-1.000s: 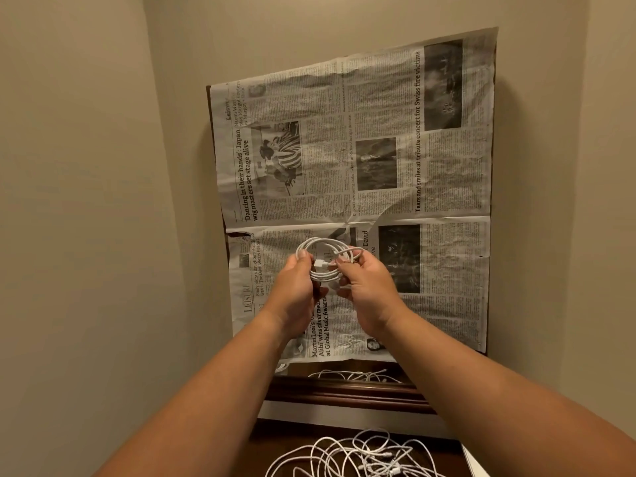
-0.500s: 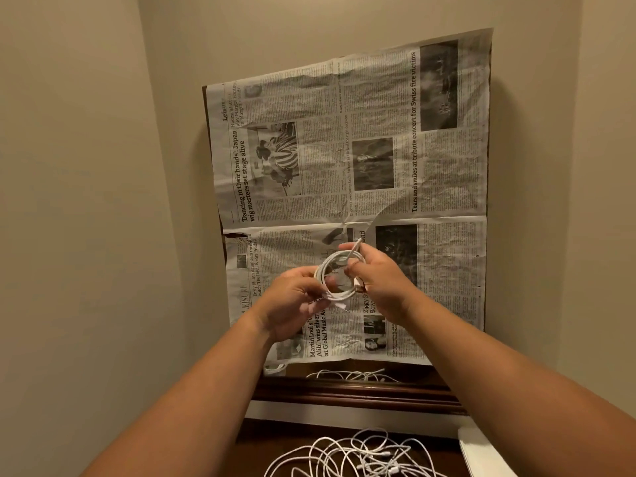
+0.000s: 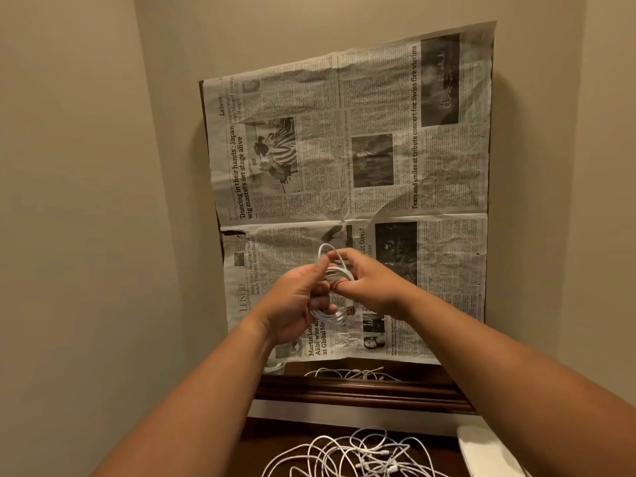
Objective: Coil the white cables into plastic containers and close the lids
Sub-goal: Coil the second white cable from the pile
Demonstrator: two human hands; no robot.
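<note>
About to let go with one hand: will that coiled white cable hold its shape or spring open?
The coiled cable likely springs loose: one loop already stands free above the left hand. It looks light and floppy, like the tangled cables below. The right hand pinches it.

Dim warm indoor light, soft shadows, wide-angle bending at edges, slight motion blur

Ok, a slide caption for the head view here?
Both hands, left hand and right hand, hold a coiled cable before the newspaper, loose cables below.
</note>
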